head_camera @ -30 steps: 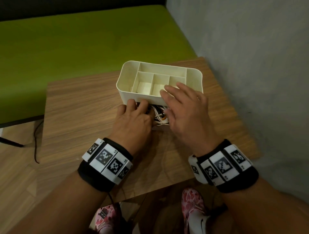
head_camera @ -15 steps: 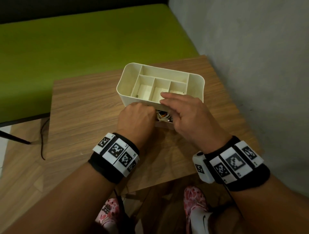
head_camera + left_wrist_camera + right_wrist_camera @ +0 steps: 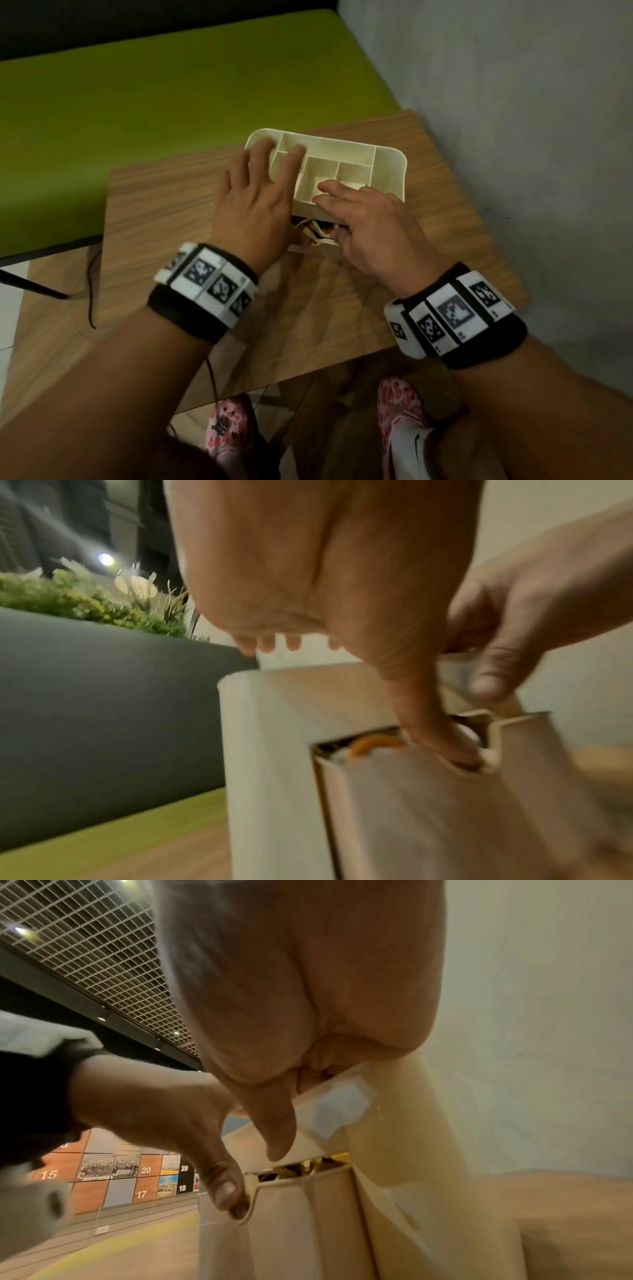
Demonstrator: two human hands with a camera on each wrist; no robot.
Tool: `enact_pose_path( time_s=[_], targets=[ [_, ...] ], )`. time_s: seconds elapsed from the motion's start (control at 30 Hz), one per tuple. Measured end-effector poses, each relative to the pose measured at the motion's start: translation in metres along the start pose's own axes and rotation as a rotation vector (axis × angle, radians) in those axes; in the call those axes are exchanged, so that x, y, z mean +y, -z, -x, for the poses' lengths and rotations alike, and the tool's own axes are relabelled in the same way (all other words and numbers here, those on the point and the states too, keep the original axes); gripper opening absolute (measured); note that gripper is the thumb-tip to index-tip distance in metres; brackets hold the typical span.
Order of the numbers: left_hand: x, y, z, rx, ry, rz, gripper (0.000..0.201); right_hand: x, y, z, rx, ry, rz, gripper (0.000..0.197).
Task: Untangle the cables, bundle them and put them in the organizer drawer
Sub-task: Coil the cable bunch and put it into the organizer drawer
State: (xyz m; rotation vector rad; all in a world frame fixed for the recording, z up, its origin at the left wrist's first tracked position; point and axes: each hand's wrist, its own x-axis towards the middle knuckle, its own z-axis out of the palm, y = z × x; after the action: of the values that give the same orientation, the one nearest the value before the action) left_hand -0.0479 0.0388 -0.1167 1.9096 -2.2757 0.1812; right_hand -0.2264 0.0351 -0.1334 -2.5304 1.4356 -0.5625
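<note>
The tabletop [image 3: 164, 212] carries a cream organizer [image 3: 390, 161] toward its far right corner, close to the wall, its open compartments facing up and its drawer [image 3: 325, 251] drawn partway out of the near face toward the person. That placement looks deliberate: the drawer opens straight at the hands, so both can work over it at once. The left hand [image 3: 253, 205] lies spread over the organizer's left end, fingers straight and reaching into the top compartments, which I judge steadies the box while the drawer is worked. The right hand [image 3: 370, 222] rests flat and relaxed on the near rim, fingers pointing left over the middle compartments, holding nothing that can be seen. The cables [image 3: 313, 231], white and orange, lie bunched inside the drawer, showing in the gap between the two hands; whether they are properly bundled is not clear. From the head view the thumbs are hidden. The left wrist view shows the left thumb [image 3: 438, 723] pressing down into the drawer's notch on the cables, with an orange loop [image 3: 373, 744] beside it. The right wrist view shows the right thumb [image 3: 277, 1123] hanging clear above the narrow drawer gap, and a pale label [image 3: 342, 1112] on the organizer's front.
</note>
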Motion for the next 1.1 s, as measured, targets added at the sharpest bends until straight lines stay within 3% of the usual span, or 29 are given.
enact_pose_path(
  time_s=[0.1, 0.2, 0.27, 0.43, 0.57, 0.7, 0.9, 1.1],
  targets=[
    [-0.008, 0.007, -0.034, -0.267, -0.094, -0.023, 0.147, -0.002, 0.003, -0.002, -0.055, -0.027, 0.020, 0.055],
    [-0.012, 0.007, -0.050, -0.442, -0.145, -0.010, 0.143, -0.006, 0.006, 0.003, -0.002, -0.019, 0.082, 0.057],
    [-0.014, 0.006, -0.050, -0.467, -0.159, -0.013, 0.137, -0.006, 0.006, 0.007, 0.073, -0.017, 0.210, 0.058],
    [-0.019, -0.002, -0.047, -0.400, -0.182, -0.037, 0.132, 0.003, -0.001, 0.012, 0.036, -0.065, 0.316, 0.076],
    [-0.029, -0.005, -0.037, -0.279, -0.259, -0.065, 0.119, 0.007, -0.009, 0.011, 0.139, -0.025, 0.240, 0.066],
    [-0.035, -0.006, -0.028, -0.207, -0.188, -0.044, 0.102, 0.009, -0.014, 0.011, 0.201, -0.002, 0.231, 0.056],
    [-0.035, -0.020, -0.026, -0.167, -0.169, 0.067, 0.095, 0.008, -0.013, 0.011, 0.213, 0.009, 0.226, 0.053],
    [-0.034, -0.019, -0.024, -0.111, -0.160, 0.127, 0.101, 0.007, -0.008, 0.009, 0.169, 0.000, 0.227, 0.059]
  ],
)
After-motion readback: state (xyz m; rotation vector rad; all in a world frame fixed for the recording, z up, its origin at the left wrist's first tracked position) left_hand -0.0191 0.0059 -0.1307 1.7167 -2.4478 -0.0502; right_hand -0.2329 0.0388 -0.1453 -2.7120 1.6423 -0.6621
